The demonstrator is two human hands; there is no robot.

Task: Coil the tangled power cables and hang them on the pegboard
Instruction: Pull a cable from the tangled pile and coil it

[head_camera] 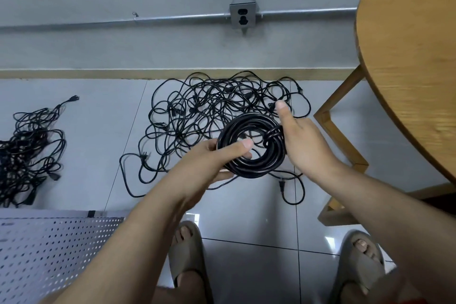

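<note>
— Where does the person have the coiled power cable (pixel 248 169)?
— Above the floor tiles, over the near edge of the big cable tangle (pixel 209 106). The left hand (pixel 217 158) grips the coil's left side, thumb on top.
— And the right hand (pixel 304 142)?
— It is against the coil's right side, thumb straight up. Its fingers are hidden, so whether it grips cannot be told.
— The pegboard (pixel 56 249)?
— Lower left, lying beside a smaller cable tangle (pixel 27 150).

1. The black round coil of plastic-sheathed cable (pixel 251 168) is giving off a faint sheen.
2. The pale grey glossy floor tiles (pixel 246 217) are reflecting light.
3. The round brown wooden table (pixel 407 57) is showing matt grain.
4. The white perforated metal pegboard (pixel 49 249) is looking smooth.
5. The grey metal outlet box (pixel 243 15) is looking dull.
</note>
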